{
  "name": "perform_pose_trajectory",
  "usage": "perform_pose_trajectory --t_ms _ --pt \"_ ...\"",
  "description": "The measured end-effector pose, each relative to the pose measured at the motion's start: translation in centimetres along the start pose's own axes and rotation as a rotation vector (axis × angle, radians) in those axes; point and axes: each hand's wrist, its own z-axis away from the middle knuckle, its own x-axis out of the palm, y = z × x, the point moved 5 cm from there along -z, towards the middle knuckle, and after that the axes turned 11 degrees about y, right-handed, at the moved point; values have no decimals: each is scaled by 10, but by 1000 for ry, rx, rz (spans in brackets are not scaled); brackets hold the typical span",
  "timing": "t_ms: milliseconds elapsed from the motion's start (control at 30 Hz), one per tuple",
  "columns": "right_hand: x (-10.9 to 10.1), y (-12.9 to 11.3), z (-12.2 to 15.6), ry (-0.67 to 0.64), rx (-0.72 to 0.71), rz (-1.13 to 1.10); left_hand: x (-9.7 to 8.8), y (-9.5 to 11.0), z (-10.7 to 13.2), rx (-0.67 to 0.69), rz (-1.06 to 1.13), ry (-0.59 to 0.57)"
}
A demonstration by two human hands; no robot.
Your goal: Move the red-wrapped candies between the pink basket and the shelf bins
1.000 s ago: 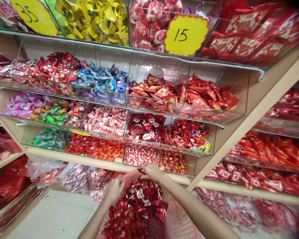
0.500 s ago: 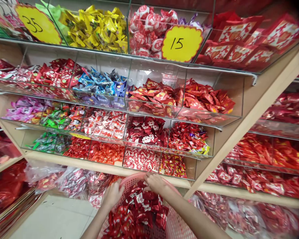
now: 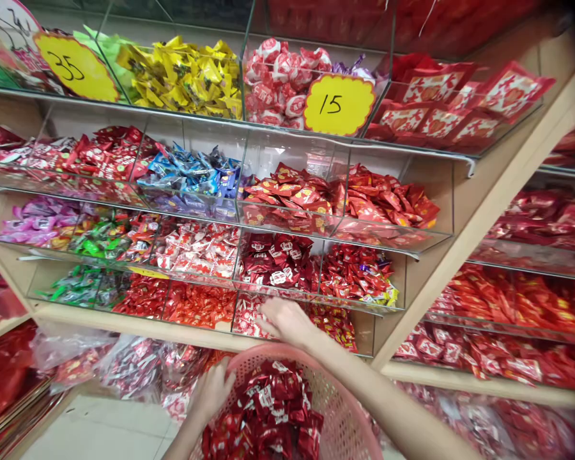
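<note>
reaching out, right hand (image 3: 285,322) seems on candies (image 3: 249,316), left hand (image 3: 213,391) at basket (image 3: 347,409)

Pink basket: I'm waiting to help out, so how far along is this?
Done: the pink basket already holds a heap of red-wrapped sweets. In hand: the right hand is at the red-and-white sweets in the bottom bin, the left hand at the basket's rim. Left: the shelf bins are still stocked; the amount wanted doesn't show.

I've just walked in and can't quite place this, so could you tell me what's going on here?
A person stands at shelves of sweets in clear bins. Their right hand rests on red-and-white wrapped sweets in one of the low bins, while their left hand is at the rim of a pink plastic basket holding red-wrapped sweets.
</note>
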Motion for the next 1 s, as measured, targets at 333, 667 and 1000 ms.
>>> perform_pose_trajectory --t_ms 333,667,1000 --pt "7 63 -98 42 75 214 2 -1 0 -8 -36 11" --pt "8 78 -98 135 203 -122 2 -2 1 -3 -38 -4" --pt "2 104 -51 322 1062 -1687 1 1 3 3 -67 -5"
